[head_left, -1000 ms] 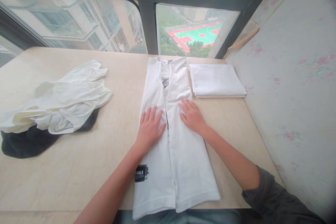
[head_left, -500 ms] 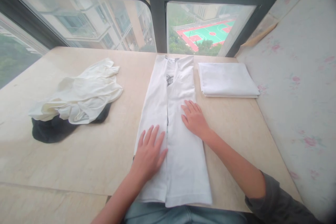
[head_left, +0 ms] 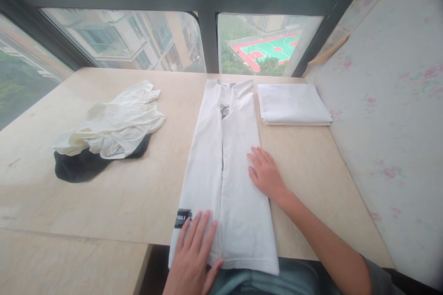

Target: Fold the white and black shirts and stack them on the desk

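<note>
A white shirt (head_left: 238, 175) lies flat in front of me, its two sides folded in to meet along a middle seam. A dark grey print shows in the gap near its collar end, and a black label with white lettering (head_left: 182, 218) shows at the lower left. My left hand (head_left: 195, 251) rests flat on the lower left part, fingers stretched out, just beside the label. On the right edge, about halfway down, lies my right hand (head_left: 266, 170) with its fingers extended on the cloth. Neither hand grips anything.
A folded white cloth (head_left: 294, 103) lies at the back right near the flowered wall (head_left: 380, 124). To the left, a crumpled cream garment (head_left: 121, 122) lies over a black one (head_left: 79, 166). Windows (head_left: 124, 41) border the table's (head_left: 121, 207) far edge.
My left hand has slid down the shirt toward me, uncovering the black label. My right hand has shifted slightly down and to the right. The view has tilted up a little.
</note>
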{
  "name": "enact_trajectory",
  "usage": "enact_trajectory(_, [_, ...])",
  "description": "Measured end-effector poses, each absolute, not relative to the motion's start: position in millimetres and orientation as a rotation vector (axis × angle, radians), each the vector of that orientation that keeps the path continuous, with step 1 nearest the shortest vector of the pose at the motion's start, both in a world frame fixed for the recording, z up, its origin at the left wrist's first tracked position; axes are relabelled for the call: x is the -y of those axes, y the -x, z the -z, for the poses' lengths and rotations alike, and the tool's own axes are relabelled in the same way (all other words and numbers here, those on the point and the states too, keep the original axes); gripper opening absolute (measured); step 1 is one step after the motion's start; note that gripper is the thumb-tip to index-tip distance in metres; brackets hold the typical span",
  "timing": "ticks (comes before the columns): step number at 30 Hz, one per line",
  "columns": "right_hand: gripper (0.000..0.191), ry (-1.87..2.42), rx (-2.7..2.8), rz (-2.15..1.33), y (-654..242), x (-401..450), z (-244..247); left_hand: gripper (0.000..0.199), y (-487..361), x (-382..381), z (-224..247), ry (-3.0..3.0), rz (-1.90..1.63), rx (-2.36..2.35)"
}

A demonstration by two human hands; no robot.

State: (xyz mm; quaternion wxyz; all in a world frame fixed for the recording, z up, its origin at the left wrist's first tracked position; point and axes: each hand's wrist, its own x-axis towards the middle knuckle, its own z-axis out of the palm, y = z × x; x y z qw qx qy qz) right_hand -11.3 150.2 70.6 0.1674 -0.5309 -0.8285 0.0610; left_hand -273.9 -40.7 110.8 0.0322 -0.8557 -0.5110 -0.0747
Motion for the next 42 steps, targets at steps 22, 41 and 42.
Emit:
enact_trajectory(22, [0.042,1.481,2.359,-0.081,8,-153,-67,0.054,303,50,-106,2.383,0.241,1.882])
enact_trajectory(41, [0.028,1.105,2.246,-0.482,2,-216,-88,0.03,238,-51,-127,2.745,0.579,1.8])
enact_trajectory(42, [0.028,1.116,2.269,-0.488,5,-239,-92,0.029,236,-67,-127,2.761,0.572,1.799])
